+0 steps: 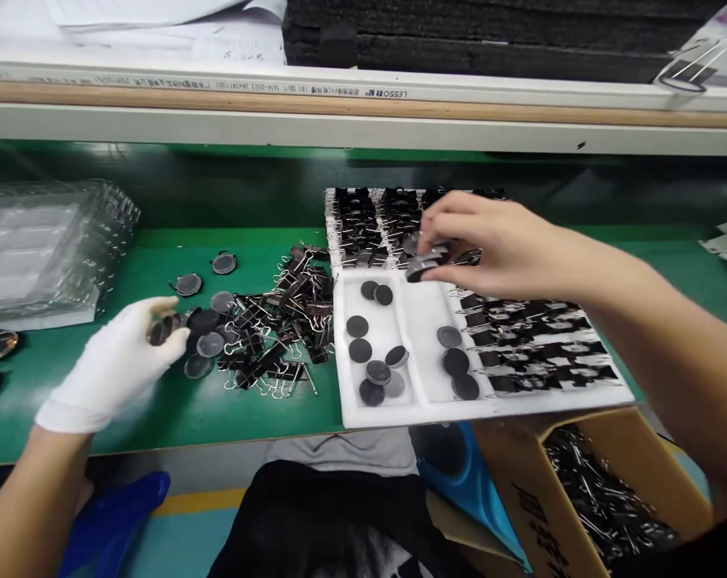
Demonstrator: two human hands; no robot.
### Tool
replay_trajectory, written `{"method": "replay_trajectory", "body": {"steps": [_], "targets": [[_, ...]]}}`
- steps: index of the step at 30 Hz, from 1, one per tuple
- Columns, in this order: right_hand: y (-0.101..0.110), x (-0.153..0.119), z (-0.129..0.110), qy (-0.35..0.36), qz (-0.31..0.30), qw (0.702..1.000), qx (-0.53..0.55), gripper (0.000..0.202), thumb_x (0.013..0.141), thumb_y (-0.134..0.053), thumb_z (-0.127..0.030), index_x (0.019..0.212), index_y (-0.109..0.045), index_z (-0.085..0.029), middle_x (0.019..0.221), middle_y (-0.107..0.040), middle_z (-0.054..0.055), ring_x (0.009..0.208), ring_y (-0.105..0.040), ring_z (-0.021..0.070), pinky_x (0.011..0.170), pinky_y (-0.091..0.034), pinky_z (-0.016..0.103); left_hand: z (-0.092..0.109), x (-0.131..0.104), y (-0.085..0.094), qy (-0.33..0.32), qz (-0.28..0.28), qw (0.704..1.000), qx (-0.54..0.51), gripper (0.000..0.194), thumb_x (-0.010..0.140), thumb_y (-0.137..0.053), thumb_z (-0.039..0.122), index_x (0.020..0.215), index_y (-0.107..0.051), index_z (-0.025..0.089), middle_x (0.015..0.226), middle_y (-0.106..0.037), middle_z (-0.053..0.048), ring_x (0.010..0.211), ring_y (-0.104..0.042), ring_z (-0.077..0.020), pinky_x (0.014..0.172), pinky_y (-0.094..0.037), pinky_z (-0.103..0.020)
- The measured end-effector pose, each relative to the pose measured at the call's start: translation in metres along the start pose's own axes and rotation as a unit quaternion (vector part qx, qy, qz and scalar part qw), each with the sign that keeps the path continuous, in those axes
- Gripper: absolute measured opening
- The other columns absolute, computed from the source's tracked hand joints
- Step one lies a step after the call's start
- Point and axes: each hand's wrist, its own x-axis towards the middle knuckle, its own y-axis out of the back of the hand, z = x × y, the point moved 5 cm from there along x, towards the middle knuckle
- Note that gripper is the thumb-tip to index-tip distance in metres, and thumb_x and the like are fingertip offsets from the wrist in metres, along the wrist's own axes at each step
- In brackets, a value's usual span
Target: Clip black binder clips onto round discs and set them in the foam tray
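Note:
My left hand (119,357), in a white glove with bare fingertips, pinches small dark round discs at the left edge of a group of round discs (210,344) on the green table. My bare right hand (471,241) holds a few dark round discs (426,263) above the white foam tray (375,416). Several black discs (360,350) lie in the tray's two front-left compartments, some overlapping. Rows of black binder clips (535,341) fill the tray's right part, with more rows (363,217) at the back. A loose pile of binder clips (291,321) lies left of the tray.
Stacked clear plastic trays (31,249) stand at the left. Two discs with clips (188,283) lie near them, and shiny round pieces (0,345) at the far left edge. Below the table, a cardboard box (640,457) holds binder clips. A shelf (218,120) runs across the back.

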Motion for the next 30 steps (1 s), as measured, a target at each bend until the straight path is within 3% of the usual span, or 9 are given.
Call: {"method": "replay_trajectory", "body": {"steps": [5, 9, 12, 16, 19, 22, 24, 27, 30], "targets": [[-0.02, 0.078, -0.067, 0.11, -0.009, 0.994, -0.004, 0.015, 0.088, -0.068, -0.018, 0.101, -0.063, -0.018, 0.114, -0.055, 0.005, 0.094, -0.058, 0.0185, 0.077, -0.051, 0.035, -0.003, -0.016, -0.028, -0.116, 0.096, 0.986, -0.069, 0.039, 0.097, -0.05, 0.037, 0.13, -0.058, 0.018, 0.127, -0.062, -0.009, 0.126, -0.057, -0.0322, 0.111, -0.047, -0.055], [-0.08, 0.137, -0.124, 0.172, -0.07, 0.982, -0.042, 0.022, 0.092, -0.065, -0.014, 0.112, -0.058, -0.016, 0.126, -0.053, 0.01, 0.076, -0.056, 0.0133, 0.065, -0.047, 0.032, -0.002, -0.021, -0.031, -0.15, 0.082, 0.979, -0.107, 0.039, 0.102, -0.04, 0.031, 0.134, -0.053, 0.012, 0.136, -0.057, -0.017, 0.133, -0.053, -0.0285, 0.117, -0.042, -0.052], [-0.133, 0.167, -0.162, 0.217, -0.088, 0.967, -0.101, 0.033, 0.091, -0.057, -0.005, 0.122, -0.054, -0.014, 0.131, -0.05, 0.016, 0.087, -0.06, 0.0198, 0.06, -0.047, 0.032, -0.008, -0.027, -0.029, -0.169, 0.099, 0.969, -0.153, 0.05, 0.105, -0.032, 0.036, 0.149, -0.04, 0.014, 0.149, -0.048, -0.019, 0.142, -0.046, -0.0288, 0.121, -0.037, -0.053], [-0.194, 0.183, -0.183, 0.202, -0.095, 0.964, -0.144, 0.045, 0.087, -0.059, -0.003, 0.131, -0.05, -0.01, 0.139, -0.047, 0.023, 0.104, -0.061, 0.0306, 0.07, -0.057, 0.04, -0.016, -0.034, -0.029, -0.187, 0.135, 0.951, -0.206, 0.066, 0.105, -0.024, 0.05, 0.164, -0.016, 0.021, 0.166, -0.027, -0.018, 0.153, -0.031, -0.0321, 0.125, -0.03, -0.055], [-0.215, 0.179, -0.178, 0.179, -0.091, 0.974, -0.107, 0.049, 0.095, -0.059, -0.021, 0.139, -0.046, -0.005, 0.138, -0.05, 0.025, 0.119, -0.057, 0.0379, 0.091, -0.055, 0.053, -0.008, -0.035, -0.033, -0.209, 0.11, 0.96, -0.151, 0.076, 0.102, -0.038, 0.05, 0.164, -0.012, 0.016, 0.166, -0.026, -0.022, 0.153, -0.029, -0.0369, 0.124, -0.03, -0.058], [-0.208, 0.168, -0.166, 0.166, -0.108, 0.978, -0.069, 0.068, 0.097, -0.059, -0.041, 0.149, -0.038, -0.003, 0.149, -0.043, 0.029, 0.141, -0.039, 0.0472, 0.111, -0.038, 0.067, 0.006, -0.035, -0.034, -0.219, 0.107, 0.967, -0.072, 0.092, 0.092, -0.056, 0.042, 0.164, -0.008, 0.01, 0.163, -0.028, -0.027, 0.151, -0.03, -0.0417, 0.121, -0.033, -0.06], [-0.188, 0.161, -0.155, 0.173, -0.105, 0.977, -0.06, 0.064, 0.095, -0.062, -0.042, 0.145, -0.046, -0.006, 0.156, -0.036, 0.03, 0.148, -0.03, 0.0479, 0.116, -0.028, 0.07, 0.015, -0.035, -0.036, -0.214, 0.081, 0.973, -0.027, 0.092, 0.086, -0.062, 0.039, 0.162, -0.017, 0.01, 0.16, -0.034, -0.026, 0.15, -0.03, -0.0441, 0.119, -0.034, -0.061], [-0.147, 0.16, -0.125, 0.162, -0.071, 0.984, -0.029, 0.035, 0.1, -0.056, -0.034, 0.127, -0.063, -0.013, 0.15, -0.048, 0.023, 0.141, -0.044, 0.0393, 0.117, -0.034, 0.061, 0.023, -0.038, -0.039, -0.212, 0.022, 0.977, 0.027, 0.078, 0.082, -0.065, 0.04, 0.153, -0.041, 0.015, 0.155, -0.044, -0.021, 0.149, -0.031, -0.046, 0.116, -0.037, -0.062], [-0.118, 0.169, -0.072, 0.034, -0.082, 0.996, 0.003, 0.032, 0.101, -0.046, -0.022, 0.125, -0.066, -0.015, 0.126, -0.067, 0.016, 0.114, -0.065, 0.0283, 0.103, -0.05, 0.044, 0.023, -0.032, -0.025, -0.206, 0.047, 0.977, 0.025, 0.069, 0.082, -0.061, 0.039, 0.146, -0.05, 0.016, 0.153, -0.048, -0.019, 0.147, -0.037, -0.0413, 0.116, -0.037, -0.057]]}}
